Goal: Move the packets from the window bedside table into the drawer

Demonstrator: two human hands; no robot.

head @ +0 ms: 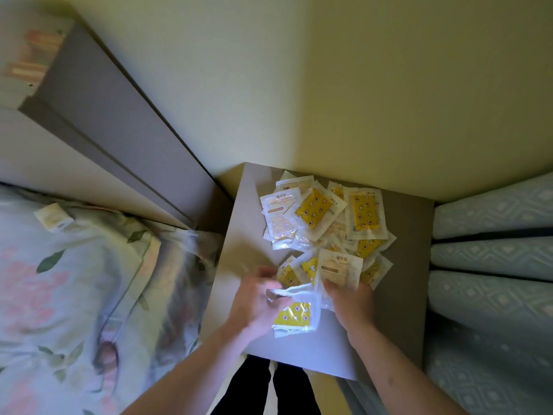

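Several white and yellow packets [323, 217] lie in a loose heap on the grey bedside table [239, 241], toward its back and middle. My left hand [254, 307] grips a bunch of packets [294, 317] near the table's front edge, a yellow patterned one showing below the fingers. My right hand [351, 304] holds a white packet with printed text [339, 269] at the near side of the heap. No drawer shows in this view.
A bed with floral bedding [74, 280] lies left of the table, with one stray packet [54, 217] on the pillow. A grey headboard [119, 115] runs behind it. Pale patterned curtain folds [490, 265] hang at the right. A yellow wall stands behind.
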